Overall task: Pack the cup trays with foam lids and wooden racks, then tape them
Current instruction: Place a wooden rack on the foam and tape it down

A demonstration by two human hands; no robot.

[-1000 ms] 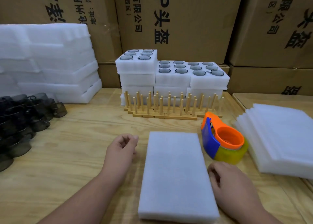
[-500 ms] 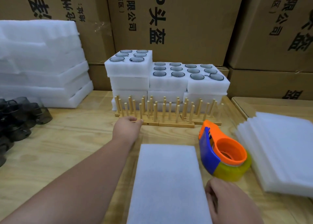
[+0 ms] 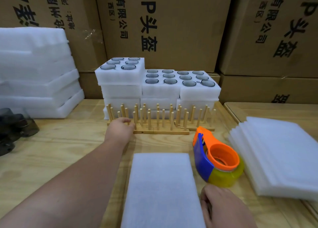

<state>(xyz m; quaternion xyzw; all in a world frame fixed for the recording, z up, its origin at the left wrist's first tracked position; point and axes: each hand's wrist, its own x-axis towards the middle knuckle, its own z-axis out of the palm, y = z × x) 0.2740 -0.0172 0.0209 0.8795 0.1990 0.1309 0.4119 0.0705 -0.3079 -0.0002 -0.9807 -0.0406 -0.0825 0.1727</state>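
Observation:
A white foam lid lies flat on the table in front of me, covering what is beneath it. My right hand rests against its right edge with fingers curled. My left hand reaches out to the left end of the wooden racks, fingers closing on the front rack's end among the pegs. Behind the racks stand stacked foam cup trays with grey cups set in their holes. An orange and blue tape dispenser with yellowish tape sits right of the lid.
A pile of thin foam sheets lies at the right. Thick foam blocks are stacked at the back left, with dark loose cups at the left edge. Cardboard boxes wall off the back.
My left hand moved from beside the foam lid forward to the left end of the wooden racks. My right hand stayed at the lid's right edge.

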